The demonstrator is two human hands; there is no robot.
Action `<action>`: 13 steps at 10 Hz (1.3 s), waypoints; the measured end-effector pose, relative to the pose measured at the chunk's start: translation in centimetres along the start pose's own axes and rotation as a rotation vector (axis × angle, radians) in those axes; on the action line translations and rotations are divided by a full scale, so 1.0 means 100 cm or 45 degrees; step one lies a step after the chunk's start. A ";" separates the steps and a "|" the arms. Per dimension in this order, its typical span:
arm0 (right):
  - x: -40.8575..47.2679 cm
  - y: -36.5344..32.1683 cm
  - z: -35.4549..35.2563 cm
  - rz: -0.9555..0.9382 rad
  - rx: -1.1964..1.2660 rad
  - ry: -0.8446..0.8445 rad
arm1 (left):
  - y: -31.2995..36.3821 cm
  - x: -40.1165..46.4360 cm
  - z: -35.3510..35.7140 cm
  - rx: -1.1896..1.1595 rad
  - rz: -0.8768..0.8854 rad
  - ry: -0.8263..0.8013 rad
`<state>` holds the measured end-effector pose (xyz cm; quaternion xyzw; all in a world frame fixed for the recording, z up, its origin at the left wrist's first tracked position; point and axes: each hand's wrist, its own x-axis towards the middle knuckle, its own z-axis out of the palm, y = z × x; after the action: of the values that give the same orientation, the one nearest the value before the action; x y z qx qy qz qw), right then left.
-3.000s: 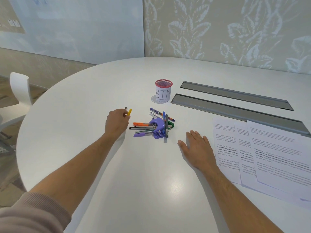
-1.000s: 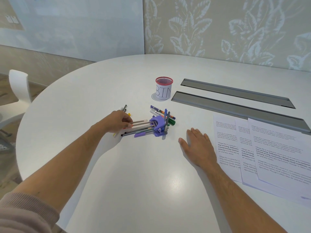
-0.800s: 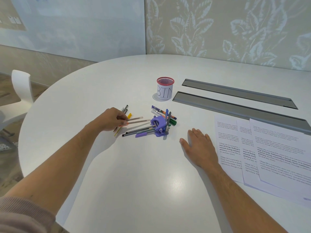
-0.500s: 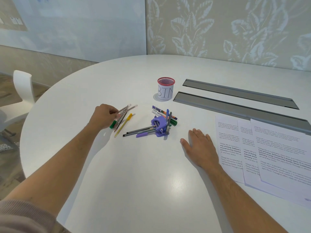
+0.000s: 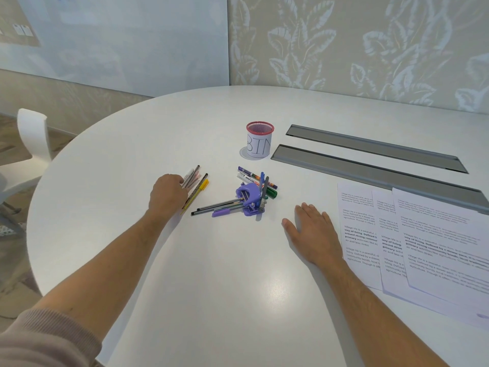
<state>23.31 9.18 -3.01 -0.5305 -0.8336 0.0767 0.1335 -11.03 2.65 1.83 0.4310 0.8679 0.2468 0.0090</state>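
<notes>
Head view: left hand (image 5: 168, 193) pulled pens (image 5: 194, 177) leftward.

Leaf-pattern wallpaper (image 5: 357, 43) at back, pale glossy wall panel (image 5: 119, 41) left. White chair (image 5: 34, 139) at left edge, brownish floor (image 5: 10, 149). Round white counter (image 5: 211, 287), two grey recessed strips (image 5: 370, 170), light glare.

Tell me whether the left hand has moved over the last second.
Yes. The left hand has drawn leftward, away from the purple stand, taking pens along.
</notes>
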 end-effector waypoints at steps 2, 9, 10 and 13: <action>0.000 0.000 -0.001 0.000 -0.005 0.001 | 0.011 -0.004 0.002 -0.053 0.187 0.043; 0.000 0.000 0.000 0.000 -0.010 0.008 | 0.038 -0.026 0.013 0.199 0.695 -0.504; 0.001 0.001 0.000 -0.007 -0.019 0.009 | 0.037 -0.025 0.007 0.248 0.634 -0.552; 0.001 0.001 0.000 -0.010 -0.020 0.012 | 0.037 -0.029 -0.009 0.506 0.581 -0.702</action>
<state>23.41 9.30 -3.05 -0.5287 -0.8356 0.0672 0.1335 -6.64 1.98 3.67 0.6560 0.7458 -0.0548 0.1028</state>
